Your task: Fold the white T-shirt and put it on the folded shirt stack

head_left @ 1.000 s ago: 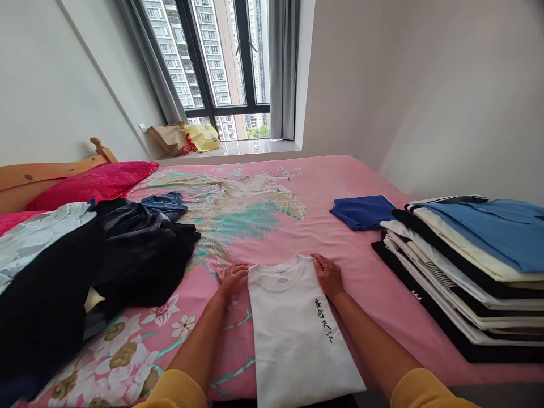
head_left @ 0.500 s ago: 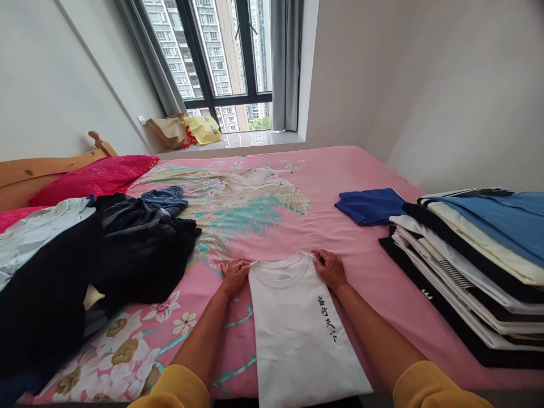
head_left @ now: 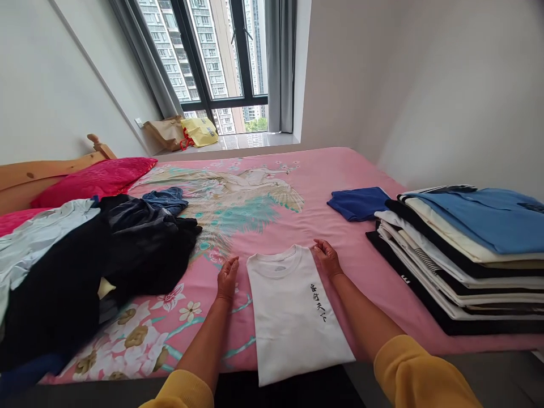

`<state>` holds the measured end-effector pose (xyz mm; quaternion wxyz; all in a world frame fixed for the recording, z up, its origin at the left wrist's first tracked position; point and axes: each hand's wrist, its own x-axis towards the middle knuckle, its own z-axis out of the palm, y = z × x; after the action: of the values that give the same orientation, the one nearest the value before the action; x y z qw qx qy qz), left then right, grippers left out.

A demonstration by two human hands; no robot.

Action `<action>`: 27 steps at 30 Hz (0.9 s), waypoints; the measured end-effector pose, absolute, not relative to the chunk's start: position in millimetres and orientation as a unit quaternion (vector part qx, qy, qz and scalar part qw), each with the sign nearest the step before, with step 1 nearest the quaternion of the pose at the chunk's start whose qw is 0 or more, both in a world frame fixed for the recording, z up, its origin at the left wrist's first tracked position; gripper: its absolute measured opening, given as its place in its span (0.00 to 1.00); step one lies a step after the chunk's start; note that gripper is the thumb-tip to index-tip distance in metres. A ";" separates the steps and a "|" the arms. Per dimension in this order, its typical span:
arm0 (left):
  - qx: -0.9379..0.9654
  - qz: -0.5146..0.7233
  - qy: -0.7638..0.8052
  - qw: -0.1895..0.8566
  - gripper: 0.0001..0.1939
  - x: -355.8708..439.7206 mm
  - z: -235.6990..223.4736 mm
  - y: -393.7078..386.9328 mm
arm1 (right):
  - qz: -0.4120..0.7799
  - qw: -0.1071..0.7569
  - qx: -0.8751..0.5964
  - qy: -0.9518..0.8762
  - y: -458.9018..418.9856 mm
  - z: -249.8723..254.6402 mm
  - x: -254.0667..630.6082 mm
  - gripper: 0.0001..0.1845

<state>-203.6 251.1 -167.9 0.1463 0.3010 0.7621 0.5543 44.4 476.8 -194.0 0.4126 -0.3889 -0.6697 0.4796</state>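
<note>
A white T-shirt (head_left: pixel 293 317), folded into a long strip with black characters down its right side, lies flat on the pink bedspread (head_left: pixel 263 215) in front of me. My left hand (head_left: pixel 227 279) rests open beside the shirt's left shoulder, fingers straight, a little apart from the cloth. At the shirt's right shoulder my right hand (head_left: pixel 327 258) lies with fingers loosely curled, at the fabric's edge and holding nothing. Both arms wear yellow sleeves.
A tall stack of folded shirts (head_left: pixel 463 255) fills the right side, with a folded dark blue garment (head_left: pixel 359 203) beside it. A heap of unfolded dark clothes (head_left: pixel 85 266) covers the left. Red pillows (head_left: pixel 91 180), a wooden headboard and a window lie beyond.
Both hands have let go of the shirt's shoulders. The left hand has drawn back and opened flat beside the shirt. The view has shifted slightly.
</note>
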 end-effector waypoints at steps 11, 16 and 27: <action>0.258 0.561 0.767 0.174 0.18 -152.1 -164.3 207.3 | 0.561 0.456 -0.402 -0.562 415.2 -190.6 93.6 0.24; 0.269 0.530 0.790 0.150 0.17 -115.5 -150.1 189.8 | 0.547 0.439 -0.413 -0.581 377.6 -181.1 119.8 0.23; 0.536 0.124 0.826 0.121 0.29 -25.5 -137.7 174.7 | 0.213 0.086 -0.375 -0.898 308.3 -165.9 135.6 0.30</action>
<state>-25.5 174.7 -137.7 0.1214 0.5359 0.8262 0.1243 135.6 308.3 -165.9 0.0864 -0.3746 -0.8982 0.2129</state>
